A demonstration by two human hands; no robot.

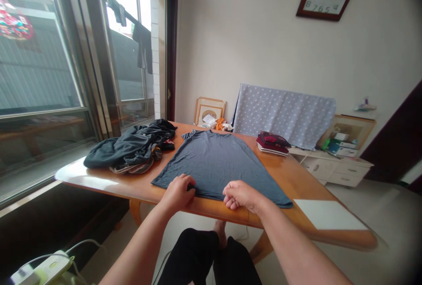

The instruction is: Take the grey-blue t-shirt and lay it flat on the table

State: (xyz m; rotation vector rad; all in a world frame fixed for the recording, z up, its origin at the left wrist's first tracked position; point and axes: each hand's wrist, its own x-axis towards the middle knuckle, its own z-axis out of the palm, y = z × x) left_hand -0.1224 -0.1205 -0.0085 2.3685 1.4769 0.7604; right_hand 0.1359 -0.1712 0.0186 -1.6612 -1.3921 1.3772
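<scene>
A dark blue-grey T-shirt (214,162) lies spread flat on the wooden table (310,179), its neck at the far side and its hem along the near edge. My left hand (180,191) is closed at the left part of the hem, with a bit of dark fabric showing between thumb and fingers. At the middle of the hem, my right hand (242,195) rests with its fingers curled in. Whether cloth is inside the right fingers is hidden.
A heap of dark clothes (132,146) lies on the table's left. Folded clothes (273,143) are stacked at the far right, and a white sheet (329,214) lies near the right corner. Behind stands a white cabinet (346,173); a power strip (52,267) is at lower left.
</scene>
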